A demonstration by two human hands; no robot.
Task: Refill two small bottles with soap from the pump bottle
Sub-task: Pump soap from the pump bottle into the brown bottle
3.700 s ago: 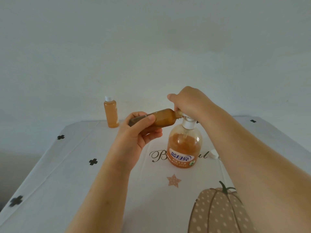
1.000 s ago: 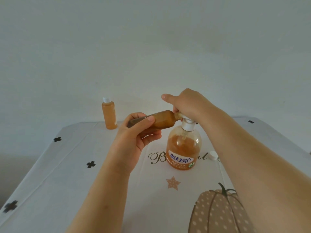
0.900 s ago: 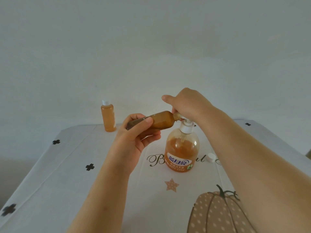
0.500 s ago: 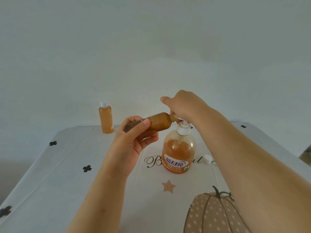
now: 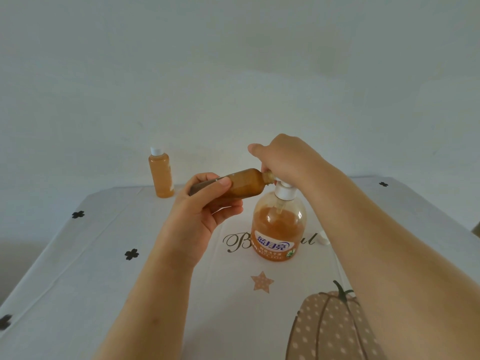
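The pump bottle (image 5: 278,229) of orange soap stands at the table's middle, with a white pump collar and a blue label. My right hand (image 5: 283,158) covers the pump head from above, fingers curled over it. My left hand (image 5: 205,206) grips a small amber bottle (image 5: 244,183) held almost sideways, its open neck against the pump spout under my right hand. A second small bottle (image 5: 161,175), filled with orange soap and closed with a white cap, stands upright at the table's far left edge.
A small white cap (image 5: 324,238) lies on the tablecloth (image 5: 91,255) right of the pump bottle, partly behind my right forearm. The cloth has black clover marks, a star and a pumpkin print (image 5: 330,331). A plain wall stands behind.
Both hands keep their hold at the pump. The pump head stands slightly higher than a second ago. The view has shifted a little, so everything sits lower and further left in the frame.
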